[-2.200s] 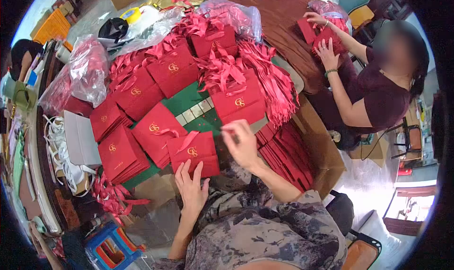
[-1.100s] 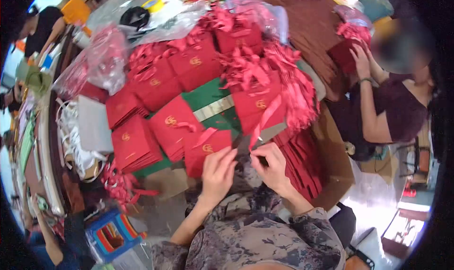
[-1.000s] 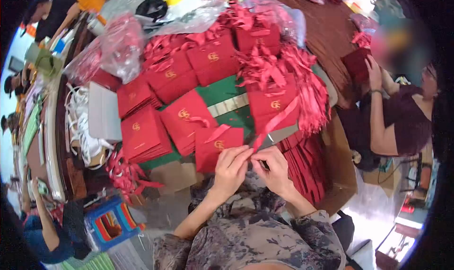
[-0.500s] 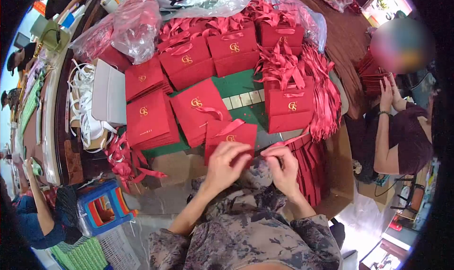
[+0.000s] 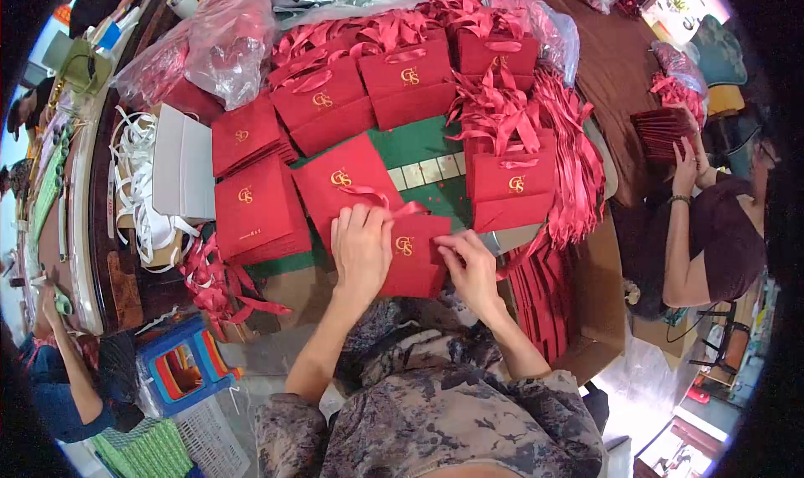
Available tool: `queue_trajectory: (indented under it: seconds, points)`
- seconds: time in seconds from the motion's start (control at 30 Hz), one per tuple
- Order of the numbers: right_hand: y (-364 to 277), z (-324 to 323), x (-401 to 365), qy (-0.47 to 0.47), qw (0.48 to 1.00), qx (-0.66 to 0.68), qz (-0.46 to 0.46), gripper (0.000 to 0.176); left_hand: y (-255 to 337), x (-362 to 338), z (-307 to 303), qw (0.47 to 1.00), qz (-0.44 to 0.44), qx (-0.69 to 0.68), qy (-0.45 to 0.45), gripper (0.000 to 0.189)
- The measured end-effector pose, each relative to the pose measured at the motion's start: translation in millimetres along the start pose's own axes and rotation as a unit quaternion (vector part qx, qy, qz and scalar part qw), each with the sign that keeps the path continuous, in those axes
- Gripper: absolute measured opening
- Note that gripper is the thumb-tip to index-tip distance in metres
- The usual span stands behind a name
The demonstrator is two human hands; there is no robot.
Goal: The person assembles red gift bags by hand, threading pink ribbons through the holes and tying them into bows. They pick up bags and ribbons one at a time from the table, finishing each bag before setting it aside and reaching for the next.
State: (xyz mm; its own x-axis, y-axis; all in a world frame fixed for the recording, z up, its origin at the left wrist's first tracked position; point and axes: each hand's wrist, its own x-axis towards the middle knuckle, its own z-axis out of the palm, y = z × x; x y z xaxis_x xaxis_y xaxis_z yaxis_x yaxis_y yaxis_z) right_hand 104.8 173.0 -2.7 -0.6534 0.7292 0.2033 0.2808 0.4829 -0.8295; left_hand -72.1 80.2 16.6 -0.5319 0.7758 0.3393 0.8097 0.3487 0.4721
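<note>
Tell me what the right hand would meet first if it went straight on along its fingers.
Most likely the gold-lettered red bag nearest the person: the right hand has its fingertips at that bag's right edge, though contact is unclear.

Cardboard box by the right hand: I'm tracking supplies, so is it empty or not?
Not empty: flat red pieces show packed inside the cardboard box. How full, I cannot tell.

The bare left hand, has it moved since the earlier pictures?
Yes. The bare left hand has moved left and forward, away from the person's body, judged against the flat, pale, segmented strip on the green surface.
</note>
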Motion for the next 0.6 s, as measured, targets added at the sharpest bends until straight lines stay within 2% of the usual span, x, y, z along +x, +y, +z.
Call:
queue_trajectory:
  seconds: [0.17,0.23,0.3,0.37,0.5,0.6]
  points:
    - [-1.2,-2.2,4.2,-0.003,0.999,-0.035,-0.007,0.013,-0.7,41.8,15.5,0.997,0.041,-0.028,0.051,0.013]
    - [0.7,-1.6,5.6,0.008,0.999,-0.039,-0.01,0.012,3.6,49.2,21.6,0.993,0.033,-0.034,0.109,0.012]
    - [0.6,-2.7,6.5,0.002,0.999,-0.048,-0.013,0.012,7.7,39.7,22.3,0.995,0.03,-0.051,0.081,0.011]
    - [-1.5,-3.5,8.9,0.004,0.999,-0.041,-0.001,0.012,9.3,27.7,19.9,0.993,0.102,-0.055,-0.013,0.014]
    - [-0.6,2.9,10.7,0.019,0.999,0.014,0.038,0.011,10.3,16.0,18.9,0.991,0.106,0.0,-0.076,0.021]
    - [-2.3,2.8,13.7,0.011,1.0,-0.009,0.011,0.01,13.9,15.2,16.3,0.992,0.103,0.001,-0.073,0.021]
